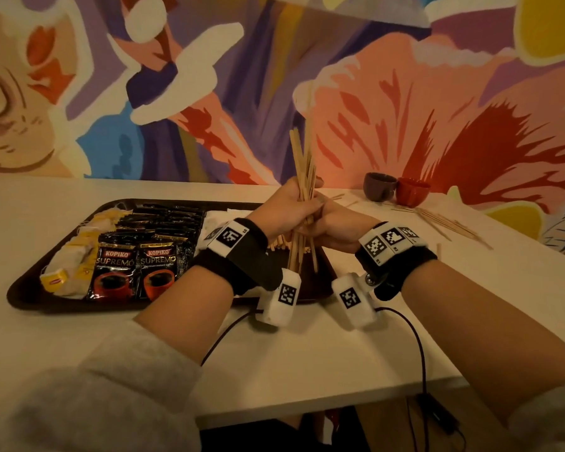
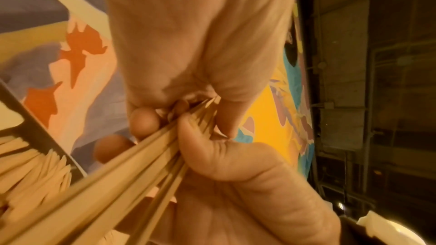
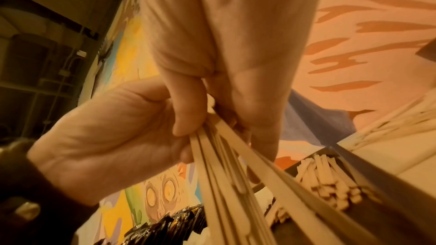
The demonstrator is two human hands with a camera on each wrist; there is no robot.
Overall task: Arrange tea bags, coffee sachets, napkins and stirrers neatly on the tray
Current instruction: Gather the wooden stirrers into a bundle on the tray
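Both hands, left (image 1: 286, 207) and right (image 1: 335, 228), clenched the stirrers (image 1: 302, 177) at mid-frame; tapping the ends level on the tray (image 1: 23, 288) seemed wisest.

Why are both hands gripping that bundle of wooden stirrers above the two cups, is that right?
Not quite. Both hands, left hand and right hand, grip the bundle of thin wooden stirrers, but above the dark rectangular tray, as the head view shows, not above the two cups.
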